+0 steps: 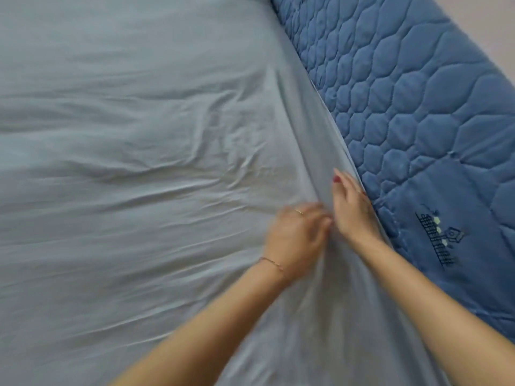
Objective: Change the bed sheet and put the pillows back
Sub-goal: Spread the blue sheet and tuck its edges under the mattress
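A pale grey-blue bed sheet (125, 162) covers the whole bed top, creased toward the right edge. My left hand (295, 238) has its fingers curled into a bunched fold of the sheet near that edge. My right hand (351, 210) lies just beside it with straight fingers, pressing the sheet's edge down along the seam where the bed meets the blue quilted mattress side (418, 107). The fingertips of my right hand are partly hidden in the seam. No pillows are in view.
The blue quilted surface with hexagon stitching and an embroidered logo (440, 238) runs diagonally along the right. A strip of light wall or floor (487, 23) shows at the top right corner.
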